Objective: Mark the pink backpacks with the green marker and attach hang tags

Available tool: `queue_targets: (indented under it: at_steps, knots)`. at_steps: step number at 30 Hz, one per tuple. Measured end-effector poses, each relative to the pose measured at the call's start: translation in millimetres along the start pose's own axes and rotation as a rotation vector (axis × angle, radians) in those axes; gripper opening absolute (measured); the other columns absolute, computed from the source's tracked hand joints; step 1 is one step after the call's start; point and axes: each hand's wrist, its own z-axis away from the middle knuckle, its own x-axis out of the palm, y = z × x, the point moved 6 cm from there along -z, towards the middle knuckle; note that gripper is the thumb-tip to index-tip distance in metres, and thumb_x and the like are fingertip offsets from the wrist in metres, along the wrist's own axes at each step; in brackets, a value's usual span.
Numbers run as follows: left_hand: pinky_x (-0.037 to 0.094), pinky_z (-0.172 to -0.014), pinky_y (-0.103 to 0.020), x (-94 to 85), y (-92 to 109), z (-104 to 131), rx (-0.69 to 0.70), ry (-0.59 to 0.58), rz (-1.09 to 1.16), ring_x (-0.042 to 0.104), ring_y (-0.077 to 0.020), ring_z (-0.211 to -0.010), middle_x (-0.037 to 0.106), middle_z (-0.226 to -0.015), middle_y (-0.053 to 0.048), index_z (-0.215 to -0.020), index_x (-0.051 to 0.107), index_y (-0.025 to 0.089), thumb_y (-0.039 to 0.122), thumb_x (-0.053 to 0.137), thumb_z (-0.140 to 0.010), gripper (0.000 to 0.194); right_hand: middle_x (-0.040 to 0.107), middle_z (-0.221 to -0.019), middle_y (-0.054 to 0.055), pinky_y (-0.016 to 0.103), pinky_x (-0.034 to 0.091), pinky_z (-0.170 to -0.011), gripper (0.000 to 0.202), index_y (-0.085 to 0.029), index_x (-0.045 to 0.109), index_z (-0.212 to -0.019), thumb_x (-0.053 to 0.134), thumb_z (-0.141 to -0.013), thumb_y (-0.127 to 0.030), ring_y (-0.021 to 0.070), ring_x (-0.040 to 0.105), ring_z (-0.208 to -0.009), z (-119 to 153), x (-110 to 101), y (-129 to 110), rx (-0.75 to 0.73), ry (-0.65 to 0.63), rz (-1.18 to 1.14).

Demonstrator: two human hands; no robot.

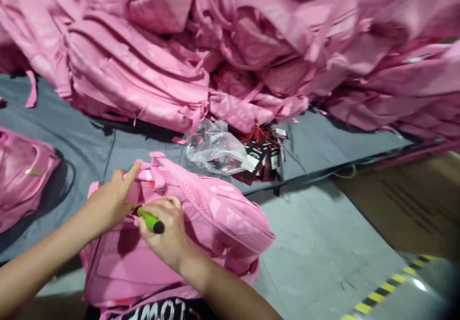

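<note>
A pink backpack (223,214) rests at the table's near edge, close against the person's body. My right hand (165,231) is closed around a green tool with a black end (151,220), its tip against the bag near the top strap. On the left, my left hand (115,198) presses on the bag's upper part beside the strap, fingers partly bent around the fabric. What lies between its fingertips is too blurred to make out.
Pink backpacks (136,71) are piled along the back of the grey-covered table (305,142). A clear plastic bag (215,147) and black tags with red strings (266,157) lie mid-table. Another pink bag (21,181) sits left. A cardboard box (406,200) stands right.
</note>
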Motion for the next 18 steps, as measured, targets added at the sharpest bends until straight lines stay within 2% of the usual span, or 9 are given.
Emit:
queue_targets:
  at_steps: [3,5,7,9,11,12,15,16,18]
  knots:
    - [0.051,-0.072,-0.034,7.5,-8,-3,0.017,0.037,-0.001,0.066,-0.0284,-0.085,0.05,-0.112,-0.014,-0.156,0.005,0.019,0.027,0.053,-0.081,0.09,0.076,-0.081,-0.003,0.035,0.042,-0.096,0.003,-0.023,0.072,-0.079,0.071,-0.077,-0.025,0.0134,0.069,-0.077,-4,0,1,0.064,-0.091,-0.122]
    - [0.051,-0.077,-0.036,9.6,-11,-1,0.03,0.053,0.021,0.065,-0.029,-0.089,0.051,-0.114,-0.014,-0.156,0.005,0.021,0.031,0.052,-0.081,0.09,0.077,-0.085,-0.002,0.031,0.048,-0.09,0.007,-0.022,0.072,-0.084,0.068,-0.08,-0.026,0.0132,0.07,-0.078,-2,-19,0,0.096,-0.129,-0.289]
    - [0.05,-0.08,-0.037,10.0,-12,1,0.018,0.06,0.049,0.065,-0.0292,-0.091,0.051,-0.118,-0.014,-0.156,0.005,0.023,0.034,0.051,-0.083,0.087,0.076,-0.1,0.002,0.029,0.052,-0.087,0.012,-0.021,0.07,-0.09,0.06,-0.085,-0.025,0.0149,0.07,-0.09,4,-63,0,0.032,-0.051,-0.416]
    - [0.05,-0.082,-0.038,10.2,-12,3,0.008,0.062,0.064,0.064,-0.0294,-0.094,0.052,-0.118,-0.013,-0.156,0.006,0.024,0.033,0.048,-0.084,0.084,0.073,-0.111,0.005,0.033,0.053,-0.091,0.014,-0.021,0.065,-0.092,0.052,-0.088,-0.023,0.0178,0.068,-0.103,10,-126,13,-0.05,0.195,-0.379]
    - [0.05,-0.083,-0.037,10.9,-11,3,0.007,0.062,0.056,0.064,-0.0291,-0.095,0.052,-0.116,-0.012,-0.156,0.006,0.025,0.03,0.046,-0.085,0.082,0.072,-0.107,0.007,0.034,0.053,-0.09,0.02,-0.02,0.062,-0.096,0.043,-0.091,-0.021,0.0184,0.067,-0.101,12,-183,46,0.063,0.462,-0.116]
    - [0.05,-0.083,-0.037,11.5,-10,2,0.011,0.059,0.05,0.064,-0.0289,-0.094,0.052,-0.115,-0.012,-0.156,0.005,0.025,0.03,0.046,-0.085,0.082,0.072,-0.105,0.008,0.032,0.053,-0.087,0.025,-0.019,0.063,-0.101,0.039,-0.092,-0.019,0.0182,0.068,-0.098,7,-199,69,0.199,0.466,0.077]
    - [0.05,-0.083,-0.037,12.7,-6,-1,-0.001,0.031,0.041,0.065,-0.0282,-0.093,0.05,-0.118,-0.013,-0.156,0.003,0.024,0.031,0.049,-0.083,0.087,0.072,-0.108,0.01,0.028,0.05,-0.087,0.027,-0.017,0.067,-0.108,0.049,-0.088,-0.015,0.0205,0.067,-0.102,-31,-197,137,0.454,0.065,0.491]
    - [0.05,-0.084,-0.037,12.0,-4,-1,-0.017,0.019,0.05,0.065,-0.0278,-0.094,0.049,-0.121,-0.013,-0.156,0.002,0.024,0.03,0.049,-0.082,0.088,0.072,-0.111,0.011,0.028,0.048,-0.09,0.027,-0.017,0.068,-0.107,0.054,-0.085,-0.013,0.022,0.066,-0.106,-46,-189,154,0.461,-0.043,0.537]
    - [0.05,-0.087,-0.036,8.6,2,2,-0.064,-0.009,0.074,0.065,-0.0268,-0.098,0.046,-0.127,-0.015,-0.156,0.003,0.022,0.024,0.052,-0.08,0.09,0.07,-0.115,0.012,0.029,0.045,-0.093,0.027,-0.018,0.071,-0.102,0.063,-0.078,-0.01,0.025,0.064,-0.112,-76,-172,171,0.43,-0.124,0.554]
